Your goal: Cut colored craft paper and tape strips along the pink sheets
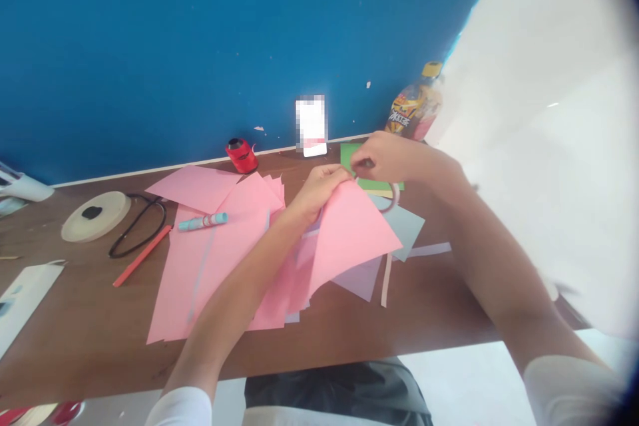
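Observation:
My left hand is closed on the top corner of a pink sheet of paper, which is lifted and bent over other sheets. Just right of that corner, my right hand has its fingers pinched together. What they hold, if anything, I cannot make out. A curved pale strip shows below the right hand; whether it touches the fingers is unclear. More pink sheets lie overlapping on the left, with a light-blue capped tube on top. Green paper and grey-blue paper lie under and beside the right hand.
On the brown table are a red spool-like item, a black cord loop, a red strip and a round pale lid. A bright phone and a yellow-capped bottle stand by the blue wall.

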`<state>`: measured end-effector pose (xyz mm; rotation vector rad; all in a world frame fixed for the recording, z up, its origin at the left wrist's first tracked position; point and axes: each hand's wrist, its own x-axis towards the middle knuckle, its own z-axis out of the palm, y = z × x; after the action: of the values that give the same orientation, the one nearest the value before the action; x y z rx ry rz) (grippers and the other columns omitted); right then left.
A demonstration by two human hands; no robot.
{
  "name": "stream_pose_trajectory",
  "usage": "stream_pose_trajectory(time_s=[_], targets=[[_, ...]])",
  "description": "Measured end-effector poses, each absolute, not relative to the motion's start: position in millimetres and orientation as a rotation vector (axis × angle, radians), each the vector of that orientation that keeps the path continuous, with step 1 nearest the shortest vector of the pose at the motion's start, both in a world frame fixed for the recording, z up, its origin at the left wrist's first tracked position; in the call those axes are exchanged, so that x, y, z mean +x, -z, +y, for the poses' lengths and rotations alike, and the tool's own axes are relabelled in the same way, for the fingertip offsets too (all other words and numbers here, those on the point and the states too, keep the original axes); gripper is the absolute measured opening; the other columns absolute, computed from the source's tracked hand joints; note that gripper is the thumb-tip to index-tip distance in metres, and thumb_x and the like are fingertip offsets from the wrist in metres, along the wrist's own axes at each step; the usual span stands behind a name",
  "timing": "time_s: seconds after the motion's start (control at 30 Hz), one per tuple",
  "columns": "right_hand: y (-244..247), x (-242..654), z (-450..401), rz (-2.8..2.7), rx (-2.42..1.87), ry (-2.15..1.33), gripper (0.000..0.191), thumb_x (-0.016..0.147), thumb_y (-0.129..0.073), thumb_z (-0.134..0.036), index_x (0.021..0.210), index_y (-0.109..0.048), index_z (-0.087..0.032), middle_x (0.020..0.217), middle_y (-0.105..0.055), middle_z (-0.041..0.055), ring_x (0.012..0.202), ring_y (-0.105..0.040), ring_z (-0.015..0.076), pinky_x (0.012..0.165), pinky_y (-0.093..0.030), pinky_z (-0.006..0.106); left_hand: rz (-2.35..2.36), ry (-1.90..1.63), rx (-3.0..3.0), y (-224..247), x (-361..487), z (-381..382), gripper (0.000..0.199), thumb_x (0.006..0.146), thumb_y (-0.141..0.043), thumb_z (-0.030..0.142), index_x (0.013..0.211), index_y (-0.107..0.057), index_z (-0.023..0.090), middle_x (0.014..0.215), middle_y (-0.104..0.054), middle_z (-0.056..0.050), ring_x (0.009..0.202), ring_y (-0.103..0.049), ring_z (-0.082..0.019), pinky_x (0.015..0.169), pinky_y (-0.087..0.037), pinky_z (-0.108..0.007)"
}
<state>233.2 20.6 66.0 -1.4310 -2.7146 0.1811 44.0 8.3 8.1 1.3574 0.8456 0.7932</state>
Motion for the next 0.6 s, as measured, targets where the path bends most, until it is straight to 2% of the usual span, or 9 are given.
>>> stream_pose_trajectory(time_s=[0.07, 0.17, 0.27, 0.4, 0.53, 0.6], targets=[[-55.0, 246.6, 33.4, -2.635, -1.530, -0.057, 0.021, 0.078, -0.048, -0.017, 0.058, -0.046, -0.020, 0.059, -0.048, 0.0017, 0.060, -0.034, 0.0142, 0.062, -0.024, 0.032, 0.813, -0.765, 1.379, -14.0, 42.7, 4.6, 0.019, 0.077, -0.062, 0.034, 0.068, -0.057, 0.017, 0.066, -0.050, 0.003, 0.059, -0.043, -0.009, 0.056, -0.032, -0.024], [-44.9, 261.6, 46.5, -2.599, -1.579, -0.185, 0.023, 0.083, -0.047, -0.020, 0.060, -0.048, -0.020, 0.060, -0.050, 0.0013, 0.059, -0.037, 0.0140, 0.063, -0.027, 0.032, 0.809, -0.796, 1.488, -18.3, 37.9, 8.5, 0.021, 0.079, -0.062, 0.037, 0.073, -0.063, 0.017, 0.073, -0.059, 0.001, 0.067, -0.051, -0.011, 0.064, -0.038, -0.025], [-41.2, 264.1, 51.6, -2.564, -1.502, -0.438, 0.025, 0.089, -0.048, -0.033, 0.072, -0.060, -0.019, 0.071, -0.061, 0.0025, 0.064, -0.047, 0.0156, 0.063, -0.030, 0.030, 0.813, -0.779, 1.571, -14.4, 31.9, 19.7, 0.026, 0.082, -0.063, 0.041, 0.085, -0.070, 0.016, 0.087, -0.067, -0.002, 0.080, -0.058, -0.014, 0.075, -0.042, -0.027], [-33.5, 261.5, 55.6, -2.570, -1.462, -0.818, 0.033, 0.087, -0.054, -0.048, 0.090, -0.070, -0.020, 0.086, -0.069, 0.0046, 0.073, -0.055, 0.0178, 0.064, -0.035, 0.028, 0.793, -0.726, 1.599, -10.4, 26.2, 27.1, 0.033, 0.083, -0.065, 0.045, 0.098, -0.073, 0.016, 0.101, -0.071, -0.006, 0.090, -0.061, -0.017, 0.083, -0.042, -0.029], [-21.9, 266.5, 60.3, -2.553, -1.474, -1.093, 0.039, 0.086, -0.054, -0.051, 0.102, -0.073, -0.021, 0.089, -0.071, 0.0051, 0.072, -0.057, 0.0169, 0.061, -0.037, 0.028, 0.761, -0.605, 1.658, -14.6, 22.6, 24.7, 0.034, 0.086, -0.063, 0.043, 0.107, -0.073, 0.018, 0.101, -0.070, -0.006, 0.092, -0.060, -0.017, 0.084, -0.042, -0.030], [-16.8, 269.9, 62.5, -2.539, -1.482, -1.102, 0.041, 0.084, -0.057, -0.051, 0.109, -0.071, -0.021, 0.087, -0.071, 0.0042, 0.069, -0.057, 0.0158, 0.060, -0.038, 0.027, 0.759, -0.585, 1.672, -15.5, 21.4, 24.3, 0.034, 0.087, -0.062, 0.042, 0.109, -0.072, 0.019, 0.102, -0.069, -0.006, 0.094, -0.060, -0.017, 0.085, -0.041, -0.030]])
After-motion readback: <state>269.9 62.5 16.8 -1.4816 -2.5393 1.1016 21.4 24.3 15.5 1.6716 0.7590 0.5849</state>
